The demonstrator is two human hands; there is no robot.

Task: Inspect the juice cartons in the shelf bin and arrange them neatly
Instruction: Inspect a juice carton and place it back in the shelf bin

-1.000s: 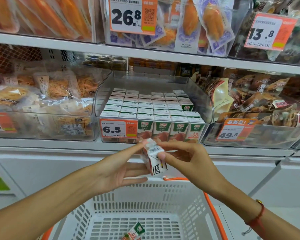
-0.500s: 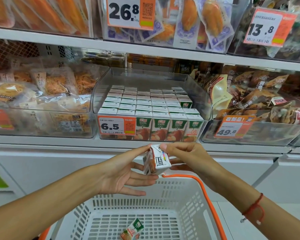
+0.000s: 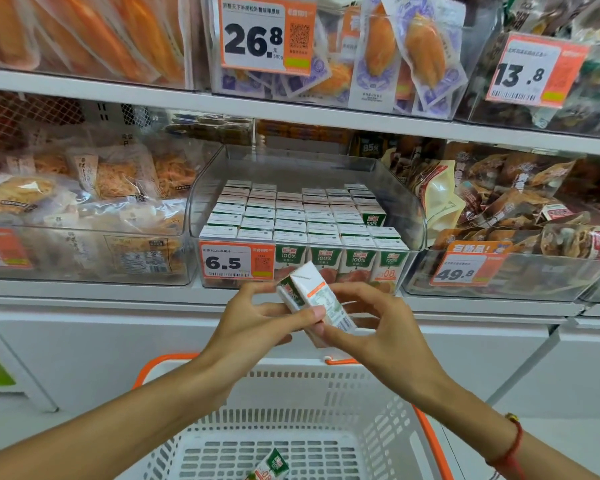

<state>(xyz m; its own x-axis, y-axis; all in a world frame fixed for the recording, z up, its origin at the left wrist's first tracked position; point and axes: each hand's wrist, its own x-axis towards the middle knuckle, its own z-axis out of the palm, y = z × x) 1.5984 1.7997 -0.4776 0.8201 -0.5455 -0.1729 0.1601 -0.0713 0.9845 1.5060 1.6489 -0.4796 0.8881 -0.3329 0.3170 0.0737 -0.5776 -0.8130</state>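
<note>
A small white and green juice carton (image 3: 314, 299) is tilted between both hands, just below the shelf edge. My left hand (image 3: 257, 317) grips its left side, thumb across the front. My right hand (image 3: 378, 320) pinches its right side and lower end with fingertips. Behind them a clear shelf bin (image 3: 414, 220) holds several rows of matching cartons (image 3: 291, 220) standing upright, with a 6.5 price tag (image 3: 236, 259) on its front. Another carton (image 3: 269, 467) lies in the basket below.
A white basket with an orange rim (image 3: 426, 431) sits under my arms. Clear bins of packaged snacks flank the juice bin on the left (image 3: 84, 209) and right (image 3: 516, 216). An upper shelf (image 3: 291, 105) carries more bins with price tags.
The carton has been turned in my hands, from showing its barcode end to showing its long printed side. Both hands rose slightly toward the shelf edge.
</note>
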